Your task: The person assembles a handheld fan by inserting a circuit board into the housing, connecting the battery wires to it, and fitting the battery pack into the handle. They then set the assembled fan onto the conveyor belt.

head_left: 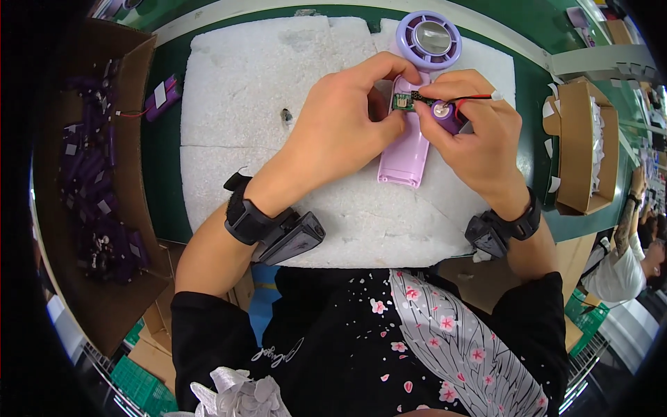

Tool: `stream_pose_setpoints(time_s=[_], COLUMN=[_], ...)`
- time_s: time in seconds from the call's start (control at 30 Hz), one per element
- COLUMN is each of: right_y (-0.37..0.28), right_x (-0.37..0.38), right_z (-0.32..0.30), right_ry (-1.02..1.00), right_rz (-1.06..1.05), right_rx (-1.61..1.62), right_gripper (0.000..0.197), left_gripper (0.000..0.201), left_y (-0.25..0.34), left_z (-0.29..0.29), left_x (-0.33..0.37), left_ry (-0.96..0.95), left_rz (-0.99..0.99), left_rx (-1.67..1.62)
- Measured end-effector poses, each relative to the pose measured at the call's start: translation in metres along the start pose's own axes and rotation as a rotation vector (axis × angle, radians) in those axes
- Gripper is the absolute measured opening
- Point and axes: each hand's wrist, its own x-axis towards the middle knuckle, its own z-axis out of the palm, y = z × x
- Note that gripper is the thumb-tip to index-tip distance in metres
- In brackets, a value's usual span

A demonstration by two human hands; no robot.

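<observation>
A handheld fan lies on the white foam board, its round lavender head (429, 40) at the far end and its open pink handle shell (403, 156) pointing toward me. My left hand (351, 111) is closed around the upper part of the shell, thumb and fingers on either side of a small green circuit board (402, 101). Pinched in my right hand (479, 128) is a purple cylindrical battery (447, 119) with red and black wires (474, 97). The right fingertips also touch a small black part (420, 96) at the board's edge; they partly hide it.
At left stands a large cardboard box (132, 153) of purple batteries, with another wired purple battery pack (163, 97) beside it on the green table. An open carton (580, 167) with white pieces stands at right. Another person (622, 267) is beyond it.
</observation>
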Motion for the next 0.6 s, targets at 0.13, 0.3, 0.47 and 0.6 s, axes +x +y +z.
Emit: stream_pose_setpoints(time_s=[0.13, 0.3, 0.47, 0.6], right_y=[0.0016, 0.0021, 0.0001, 0.0009], right_x=[0.0004, -0.0013, 0.0007, 0.0019], right_z=[-0.0002, -0.0012, -0.0039, -0.0043], right_ry=[-0.005, -0.001, -0.016, -0.021], right_rz=[-0.054, -0.046, -0.044, -0.088], right_rx=[-0.015, -0.033, -0.053, -0.065], right_gripper=[0.021, 0.022, 0.022, 0.021], left_gripper=[0.039, 0.038, 0.038, 0.037], left_y=[-0.0002, -0.0010, 0.0020, 0.0010], left_z=[-0.0005, 0.0017, 0.0005, 0.0000], left_x=[-0.0008, 0.0003, -0.0006, -0.0010], left_ry=[-0.027, -0.035, -0.026, -0.019], left_rz=[-0.023, -0.039, -0.015, 0.013], left_rx=[0.002, -0.060, -0.031, -0.013])
